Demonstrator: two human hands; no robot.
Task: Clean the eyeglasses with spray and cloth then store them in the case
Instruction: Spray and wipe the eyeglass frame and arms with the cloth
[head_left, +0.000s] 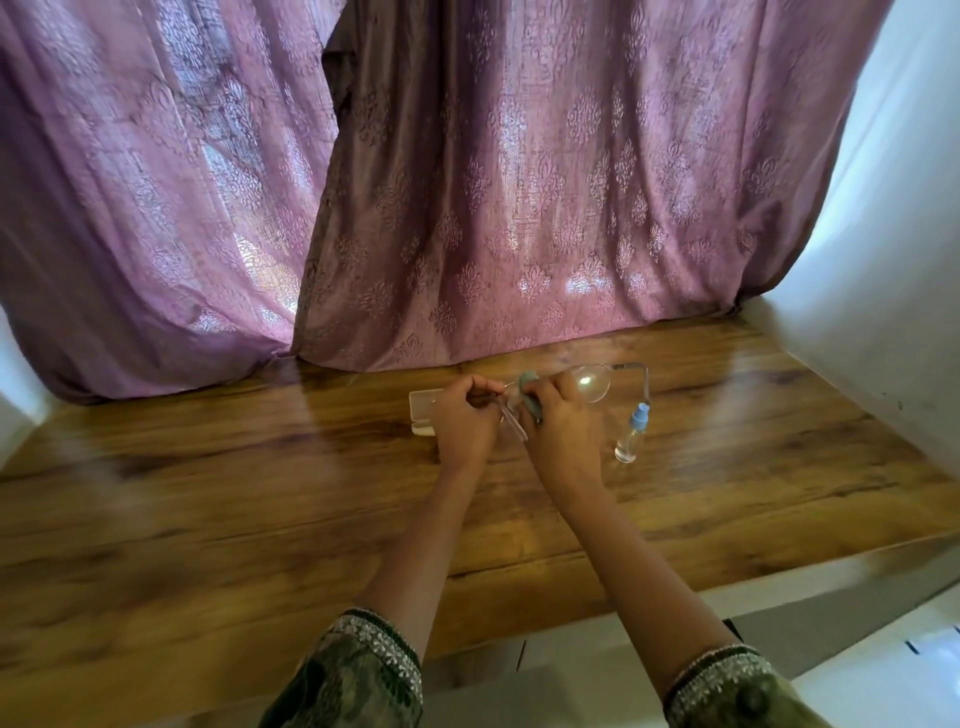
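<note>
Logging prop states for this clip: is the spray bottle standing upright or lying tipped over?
Upright. The spray bottle stands on its base on the wooden table, with its blue nozzle at the top and nothing touching it.

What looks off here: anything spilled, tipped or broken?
Nothing stands out. The spray bottle stands upright on the table, no puddle visible. The eyeglasses look intact, held by the left hand and by the right hand, which holds the cloth against them. The case lies flat behind the left hand.
</note>
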